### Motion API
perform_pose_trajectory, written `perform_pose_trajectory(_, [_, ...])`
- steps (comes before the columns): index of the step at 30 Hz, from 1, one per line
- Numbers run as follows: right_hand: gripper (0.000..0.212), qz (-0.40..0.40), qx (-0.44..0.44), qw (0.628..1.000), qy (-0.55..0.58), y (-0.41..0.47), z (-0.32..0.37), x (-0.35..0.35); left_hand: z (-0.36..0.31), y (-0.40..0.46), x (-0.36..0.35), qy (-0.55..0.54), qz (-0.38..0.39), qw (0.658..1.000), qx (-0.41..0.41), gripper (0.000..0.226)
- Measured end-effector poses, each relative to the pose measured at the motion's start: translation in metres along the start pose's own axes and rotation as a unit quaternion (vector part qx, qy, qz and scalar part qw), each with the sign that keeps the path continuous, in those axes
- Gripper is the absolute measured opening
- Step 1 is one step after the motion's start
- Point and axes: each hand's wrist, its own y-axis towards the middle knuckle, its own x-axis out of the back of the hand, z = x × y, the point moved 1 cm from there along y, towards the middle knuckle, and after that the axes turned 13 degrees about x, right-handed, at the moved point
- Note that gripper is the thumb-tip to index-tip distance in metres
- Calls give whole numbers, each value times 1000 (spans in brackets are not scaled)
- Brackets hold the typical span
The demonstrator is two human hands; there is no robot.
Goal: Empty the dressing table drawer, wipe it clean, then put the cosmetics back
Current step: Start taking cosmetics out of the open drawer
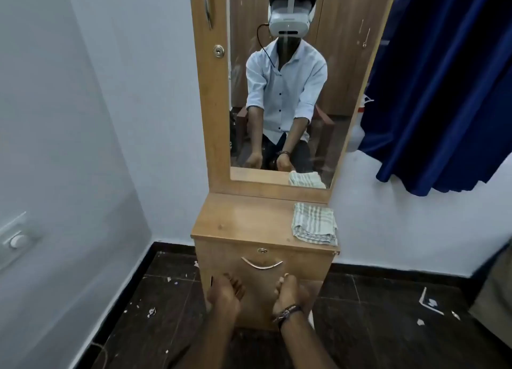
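Both hands hover below the drawer handle, fingers loosely curled, holding nothing: left hand below its left end, right hand below its right end, about equally near. Shut, the drawer faces them, handle lying crosswise. Above the handle, a folded cloth lies on the table.

Braided dark wristband on right wrist, forearms bare.
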Motion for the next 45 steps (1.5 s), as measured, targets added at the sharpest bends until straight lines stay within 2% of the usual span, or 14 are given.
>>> perform_pose_trajectory(4, [19, 92, -106, 990, 9, 15, -18, -13, 3, 23, -14, 29, 52, 996, 60, 18])
perform_pose_trajectory(6, [18, 125, -121, 985, 9, 26, -22, -21, 3, 28, -26, 47, 77, 994, 68, 24])
perform_pose_trajectory(9, [18, 144, -118, 982, -6, 34, -24, -28, 3, 31, -36, 69, 85, 991, 72, 20])
perform_pose_trajectory(15, [6, 119, -62, 989, -56, 47, -38, -21, 7, 36, -38, 75, 86, 993, 43, 21])
perform_pose_trajectory(23, [18, 157, -58, 983, -77, 38, -34, -14, 13, 26, -32, 119, 60, 991, 15, 27])
perform_pose_trajectory(31, [7, 156, -40, 981, -111, 11, -38, 19, 34, -2, 4, 117, 50, 992, -9, 17])
perform_pose_trajectory(36, [10, 160, -24, 976, -145, -6, -41, 42, 53, -18, 29, 56, 100, 993, 8, 27])
perform_pose_trajectory(39, [9, 167, -36, 974, -147, -15, -44, 55, 66, -25, 43, 6, 163, 985, 57, 13])
perform_pose_trajectory(43, [6, 183, -49, 970, -151, -22, -43, 70, 73, -15, 61, 18, 136, 990, 37, 7])
perform_pose_trajectory(45, [7, 181, -56, 971, -146, -24, -46, 74, 79, -11, 61, 42, 136, 988, 52, 16])
